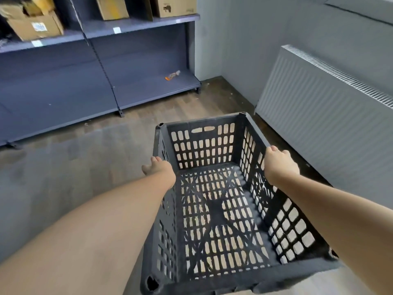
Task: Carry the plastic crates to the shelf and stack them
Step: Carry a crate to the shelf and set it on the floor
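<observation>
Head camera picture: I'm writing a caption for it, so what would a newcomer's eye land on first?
First, the dark slotted plastic crate, empty, filling the lower middle, with the left hand gripping its left rim and the right hand gripping its right rim. Next, the grey shelf at upper left, its lowest board bare but for a small orange item, with cardboard boxes above. A white radiator lines the right wall.

One dark grey perforated plastic crate (pixel 223 199) is seen, gripped by two bare hands, the left hand (pixel 158 168) and the right hand (pixel 279 165), one on each side rim. One blue-grey metal shelving unit (pixel 63 81) is counted, with three brown cardboard boxes (pixel 35 25) on its upper board. One small orange object (pixel 172 75) and one white ribbed radiator (pixel 329 116) are also counted.
</observation>
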